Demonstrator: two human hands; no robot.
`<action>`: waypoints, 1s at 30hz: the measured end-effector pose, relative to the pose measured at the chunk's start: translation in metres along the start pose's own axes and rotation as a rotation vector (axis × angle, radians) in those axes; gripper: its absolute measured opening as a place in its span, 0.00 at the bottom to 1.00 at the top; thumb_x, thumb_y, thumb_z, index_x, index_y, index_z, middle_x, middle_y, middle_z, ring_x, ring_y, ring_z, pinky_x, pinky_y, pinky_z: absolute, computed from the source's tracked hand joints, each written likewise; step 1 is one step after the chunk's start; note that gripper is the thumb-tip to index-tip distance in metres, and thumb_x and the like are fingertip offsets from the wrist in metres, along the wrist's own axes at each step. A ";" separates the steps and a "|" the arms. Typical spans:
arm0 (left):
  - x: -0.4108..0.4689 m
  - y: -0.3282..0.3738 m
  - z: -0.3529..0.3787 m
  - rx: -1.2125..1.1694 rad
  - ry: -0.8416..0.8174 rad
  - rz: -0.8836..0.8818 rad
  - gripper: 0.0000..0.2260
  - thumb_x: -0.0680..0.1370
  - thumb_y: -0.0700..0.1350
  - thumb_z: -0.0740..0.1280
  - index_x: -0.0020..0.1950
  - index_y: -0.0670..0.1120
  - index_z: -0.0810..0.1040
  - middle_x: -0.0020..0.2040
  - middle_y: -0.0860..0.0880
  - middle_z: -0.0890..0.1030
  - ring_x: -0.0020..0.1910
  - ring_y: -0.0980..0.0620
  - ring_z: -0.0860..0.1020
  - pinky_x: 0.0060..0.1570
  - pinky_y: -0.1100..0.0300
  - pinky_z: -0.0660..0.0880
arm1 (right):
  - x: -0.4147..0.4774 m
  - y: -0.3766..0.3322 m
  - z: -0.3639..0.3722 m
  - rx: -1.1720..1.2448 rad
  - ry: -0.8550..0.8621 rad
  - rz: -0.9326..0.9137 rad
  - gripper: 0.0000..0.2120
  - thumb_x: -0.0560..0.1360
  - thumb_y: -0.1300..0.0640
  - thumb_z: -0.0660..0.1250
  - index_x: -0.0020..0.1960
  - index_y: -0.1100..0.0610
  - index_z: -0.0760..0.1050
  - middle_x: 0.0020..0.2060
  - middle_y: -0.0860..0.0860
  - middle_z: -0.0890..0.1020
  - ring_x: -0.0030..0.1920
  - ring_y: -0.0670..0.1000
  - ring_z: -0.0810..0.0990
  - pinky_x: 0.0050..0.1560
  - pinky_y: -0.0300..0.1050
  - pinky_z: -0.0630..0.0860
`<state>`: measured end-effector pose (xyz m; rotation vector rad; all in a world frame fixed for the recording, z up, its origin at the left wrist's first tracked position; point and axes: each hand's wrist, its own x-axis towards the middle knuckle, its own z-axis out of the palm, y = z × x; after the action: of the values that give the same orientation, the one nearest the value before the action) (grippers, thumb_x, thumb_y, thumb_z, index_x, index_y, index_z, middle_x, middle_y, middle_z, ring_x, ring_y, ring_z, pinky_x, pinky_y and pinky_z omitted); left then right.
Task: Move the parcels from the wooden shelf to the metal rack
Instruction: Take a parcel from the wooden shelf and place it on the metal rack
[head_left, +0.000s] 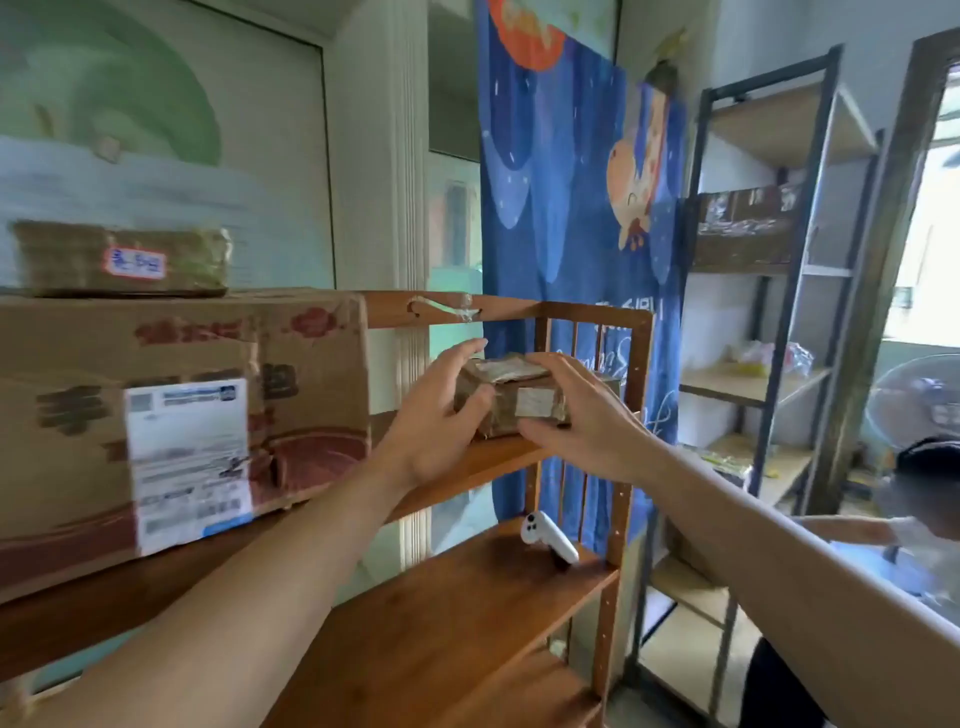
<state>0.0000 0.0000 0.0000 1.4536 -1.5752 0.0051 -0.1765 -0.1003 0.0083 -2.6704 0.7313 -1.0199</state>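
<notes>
A small brown taped parcel (519, 392) sits on the top board of the wooden shelf (519, 457), near its right end. My left hand (441, 415) is against the parcel's left side with fingers spread. My right hand (582, 415) cups its right front corner, thumb under the front edge. A large cardboard box (171, 410) with a white label stands at the left of the same board, and a flat brown parcel (119, 260) lies on top of it. The metal rack (769, 291) stands to the right, with a brown parcel (743, 228) on an upper level.
A white handheld device (548, 538) lies on the shelf's lower board. A blue patterned banner (561, 208) hangs behind the shelf. Plastic bags (769, 358) rest on a middle level of the rack. Another person (924, 499) bends low at the right beside a fan (919, 400).
</notes>
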 end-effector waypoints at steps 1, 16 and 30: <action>0.014 -0.008 0.012 -0.011 0.031 -0.060 0.26 0.84 0.52 0.61 0.82 0.50 0.62 0.80 0.50 0.68 0.75 0.57 0.66 0.75 0.54 0.65 | 0.014 0.012 0.006 0.023 0.039 0.068 0.35 0.75 0.47 0.70 0.79 0.50 0.62 0.74 0.51 0.72 0.71 0.54 0.71 0.70 0.48 0.68; 0.030 -0.009 0.049 -0.635 0.227 -0.589 0.16 0.83 0.62 0.59 0.64 0.54 0.67 0.60 0.53 0.79 0.56 0.54 0.78 0.57 0.54 0.72 | 0.044 0.023 0.032 0.723 0.377 0.434 0.08 0.77 0.53 0.73 0.54 0.53 0.79 0.52 0.49 0.84 0.55 0.50 0.84 0.57 0.49 0.82; -0.239 0.062 -0.090 -0.725 0.609 -0.127 0.14 0.78 0.48 0.72 0.61 0.51 0.75 0.61 0.47 0.85 0.60 0.49 0.85 0.53 0.57 0.82 | -0.145 -0.224 0.064 1.302 0.387 0.130 0.27 0.67 0.56 0.71 0.66 0.50 0.78 0.61 0.56 0.84 0.64 0.60 0.82 0.58 0.56 0.82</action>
<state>-0.0324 0.2534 -0.0642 0.8525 -0.8449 -0.1661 -0.1421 0.1660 -0.0459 -1.3148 0.1295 -1.3271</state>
